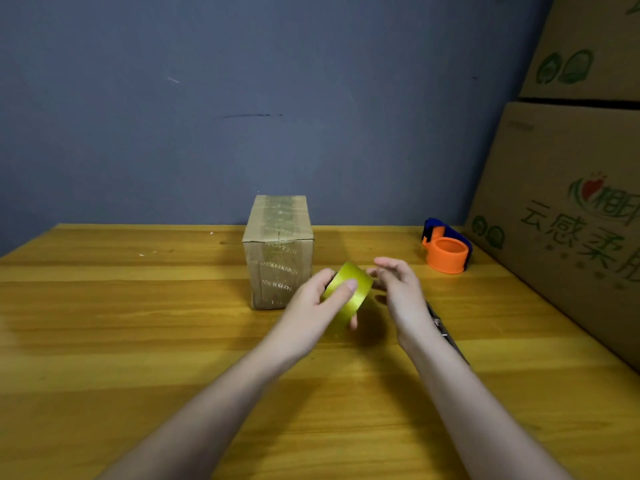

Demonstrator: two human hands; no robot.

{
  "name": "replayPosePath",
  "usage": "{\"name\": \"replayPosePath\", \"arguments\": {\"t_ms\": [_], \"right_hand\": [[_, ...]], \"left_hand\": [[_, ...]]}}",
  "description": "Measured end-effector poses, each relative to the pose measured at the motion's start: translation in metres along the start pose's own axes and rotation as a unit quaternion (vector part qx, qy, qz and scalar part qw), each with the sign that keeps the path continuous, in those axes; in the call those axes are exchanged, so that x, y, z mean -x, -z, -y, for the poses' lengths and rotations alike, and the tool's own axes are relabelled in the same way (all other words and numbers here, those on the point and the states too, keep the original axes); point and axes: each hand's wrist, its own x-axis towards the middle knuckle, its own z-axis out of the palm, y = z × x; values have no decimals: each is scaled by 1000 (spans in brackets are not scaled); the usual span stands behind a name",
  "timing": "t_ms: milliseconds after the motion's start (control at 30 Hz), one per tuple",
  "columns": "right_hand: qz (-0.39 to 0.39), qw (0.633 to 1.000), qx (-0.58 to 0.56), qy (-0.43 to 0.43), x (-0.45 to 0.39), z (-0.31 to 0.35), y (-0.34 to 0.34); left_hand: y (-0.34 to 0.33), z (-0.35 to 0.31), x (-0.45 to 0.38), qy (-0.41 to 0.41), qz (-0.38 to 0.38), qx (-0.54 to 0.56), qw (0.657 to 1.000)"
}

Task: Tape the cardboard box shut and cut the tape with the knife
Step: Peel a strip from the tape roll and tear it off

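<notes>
A small cardboard box stands upright near the back of the wooden table, with clear printed tape over its top and front. Just in front of its right corner my left hand grips a yellow-green roll of tape, thumb across the outer face. My right hand hovers at the roll's right side with fingers apart, fingertips close to the roll. A dark knife lies on the table, mostly hidden behind my right wrist and forearm.
An orange and blue tape dispenser sits at the back right of the table. Large printed cardboard cartons are stacked along the right edge. A blue-grey wall stands behind the table.
</notes>
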Motion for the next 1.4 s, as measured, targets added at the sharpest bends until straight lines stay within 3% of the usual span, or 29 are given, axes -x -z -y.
{"name": "replayPosePath", "arguments": {"t_ms": [67, 167, 267, 433, 567, 700, 867, 933, 1167, 1300, 1400], "right_hand": [[-33, 993, 45, 106, 4, 2, 1], [36, 965, 164, 202, 20, 13, -4], [78, 937, 260, 220, 31, 16, -13], [27, 953, 251, 166, 33, 21, -16], [54, 977, 177, 111, 23, 23, -18], [143, 979, 129, 63, 15, 32, -12], [328, 941, 70, -29, 7, 38, 3], [366, 928, 64, -38, 6, 36, 6], [270, 962, 24, -26, 10, 24, 0], [267, 962, 18, -51, 11, 17, -2], [285, 951, 21, -119, 4, 14, -1]], "left_hand": [[0, 2, -1, 16, 32, -43, 998], [-5, 3, -1, -21, 12, -197, 980], [-13, -8, 0, -53, -12, -316, 947], [-19, -17, 3, -98, -19, -492, 865], [-15, -21, 3, -137, -4, -509, 850], [-10, -19, 8, -178, 18, -503, 846], [-9, -21, 13, -237, 54, -519, 820], [-7, -21, 14, -255, 71, -527, 807], [-1, -23, 14, -217, 104, -538, 808], [1, -26, 15, -213, 119, -524, 816], [5, -24, 15, -202, 126, -506, 829]]}}
